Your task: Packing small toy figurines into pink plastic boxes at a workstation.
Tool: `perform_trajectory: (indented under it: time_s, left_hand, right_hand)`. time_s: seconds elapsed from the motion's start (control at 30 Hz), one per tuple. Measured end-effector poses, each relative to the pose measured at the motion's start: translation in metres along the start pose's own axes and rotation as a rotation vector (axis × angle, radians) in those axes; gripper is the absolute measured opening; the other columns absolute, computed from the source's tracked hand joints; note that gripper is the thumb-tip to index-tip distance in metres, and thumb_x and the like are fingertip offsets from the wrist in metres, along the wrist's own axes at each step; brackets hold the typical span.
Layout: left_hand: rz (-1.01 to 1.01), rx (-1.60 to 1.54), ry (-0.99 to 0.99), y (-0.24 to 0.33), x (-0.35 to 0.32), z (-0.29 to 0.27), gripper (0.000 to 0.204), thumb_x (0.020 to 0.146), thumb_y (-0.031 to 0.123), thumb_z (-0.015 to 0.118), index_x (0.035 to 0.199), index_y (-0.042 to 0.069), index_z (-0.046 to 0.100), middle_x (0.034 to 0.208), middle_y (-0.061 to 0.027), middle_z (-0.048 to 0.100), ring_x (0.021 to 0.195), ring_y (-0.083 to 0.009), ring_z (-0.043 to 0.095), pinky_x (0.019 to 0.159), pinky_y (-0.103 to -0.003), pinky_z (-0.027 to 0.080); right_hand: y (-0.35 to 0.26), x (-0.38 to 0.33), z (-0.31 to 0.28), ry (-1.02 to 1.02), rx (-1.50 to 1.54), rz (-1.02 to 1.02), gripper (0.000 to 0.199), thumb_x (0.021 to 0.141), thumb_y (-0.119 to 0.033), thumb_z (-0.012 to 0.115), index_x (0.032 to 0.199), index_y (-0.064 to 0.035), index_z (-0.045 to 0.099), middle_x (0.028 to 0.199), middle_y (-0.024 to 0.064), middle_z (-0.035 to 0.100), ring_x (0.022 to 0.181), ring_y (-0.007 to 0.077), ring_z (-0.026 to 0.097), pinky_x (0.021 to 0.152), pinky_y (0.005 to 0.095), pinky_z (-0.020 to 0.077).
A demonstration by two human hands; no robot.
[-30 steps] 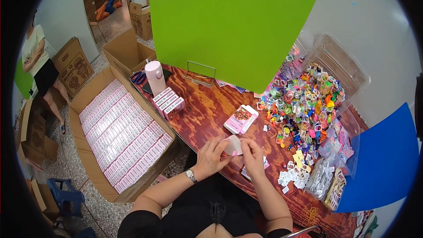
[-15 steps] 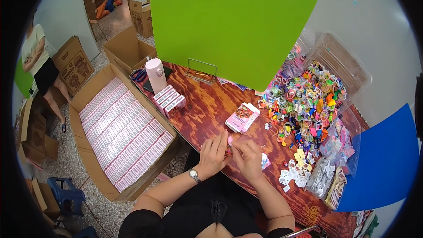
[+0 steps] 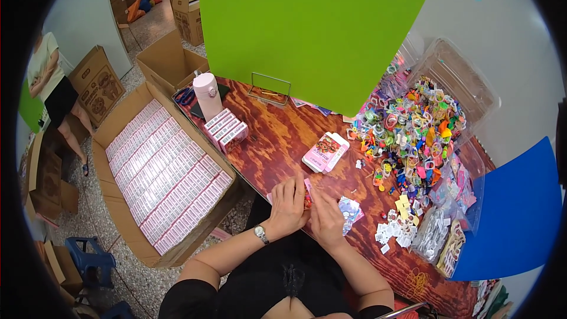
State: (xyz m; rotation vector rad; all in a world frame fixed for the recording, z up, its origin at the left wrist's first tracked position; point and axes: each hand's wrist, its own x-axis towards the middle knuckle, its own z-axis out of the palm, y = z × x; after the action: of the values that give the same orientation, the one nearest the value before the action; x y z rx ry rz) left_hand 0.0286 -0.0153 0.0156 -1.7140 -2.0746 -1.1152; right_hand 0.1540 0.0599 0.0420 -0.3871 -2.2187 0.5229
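Close together at the table's near edge, both my hands are closed on a small pink packet with bits of red on it. My left hand, with a watch at the wrist, covers its left side. The fingers of my right hand pinch it from the right. Much of the packet is hidden behind the fingers. Just beyond lies a pink printed carton with its end flap open. Printed cards lie flat beside my right hand.
A heap of small colourful plastic toys covers the table's right side, near white paper slips and rubber bands. Left stands a big cardboard box of pink cartons. A pink bottle and green board stand behind.
My right hand has shifted slightly down and left, its fingers now straighter along the packet. More of the printed cards beside it shows.
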Motion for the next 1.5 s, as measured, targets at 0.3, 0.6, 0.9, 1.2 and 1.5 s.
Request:
perform_trajectory:
  time_s: [0.3,0.6,0.9,1.2,1.5]
  left_hand:
    - [-0.108,-0.003,-0.068,-0.001,-0.002,0.006,0.089,0.075,0.009,0.068,0.150,-0.015,0.026,0.135,-0.0283,0.046,0.109,-0.0417,0.049,0.092,-0.048,0.040]
    - [0.050,0.035,-0.162,-0.002,0.014,-0.017,0.097,0.078,0.032,0.078,0.151,-0.009,0.030,0.146,-0.0284,0.039,0.125,-0.0435,0.044,0.104,-0.052,0.037]
    - [-0.099,-0.759,-0.110,-0.016,0.004,0.028,0.116,0.068,0.029,0.094,0.153,-0.004,0.022,0.151,-0.0272,0.038,0.141,-0.0373,0.041,0.114,-0.044,0.037]
    - [-0.208,-0.629,-0.140,-0.014,0.000,0.020,0.093,0.067,0.022,0.093,0.140,-0.004,0.040,0.132,-0.0226,0.053,0.121,-0.0351,0.057,0.099,-0.042,0.050]
    - [-0.199,-0.577,-0.159,-0.018,-0.009,0.028,0.096,0.067,0.026,0.093,0.141,-0.003,0.040,0.127,-0.0195,0.056,0.116,-0.0308,0.060,0.097,-0.041,0.051]
  right_hand:
    - [0.004,0.000,0.009,-0.015,-0.010,-0.009,0.044,0.092,-0.002,0.068,0.134,0.0071,0.058,0.125,0.0252,0.066,0.112,0.0378,0.067,0.095,0.0407,0.0544]
    - [0.028,0.005,-0.005,-0.069,0.304,0.530,0.040,0.101,-0.007,0.059,0.138,0.0061,0.054,0.127,0.0167,0.068,0.110,0.0177,0.067,0.089,0.0300,0.0541]
    - [0.031,-0.017,0.000,0.080,1.317,1.026,0.030,0.105,-0.016,0.056,0.132,-0.0031,0.059,0.126,0.0094,0.065,0.107,0.0171,0.065,0.091,0.0328,0.0556]
    - [0.189,-0.001,-0.085,0.086,-0.643,0.557,0.042,0.087,-0.027,0.074,0.121,-0.0035,0.065,0.100,0.0205,0.069,0.089,0.0395,0.067,0.075,0.0490,0.0536]
    - [0.223,0.000,-0.102,0.081,-0.036,0.720,0.027,0.093,-0.011,0.069,0.118,-0.0016,0.068,0.083,0.0050,0.073,0.073,0.0087,0.065,0.066,0.0262,0.0516]
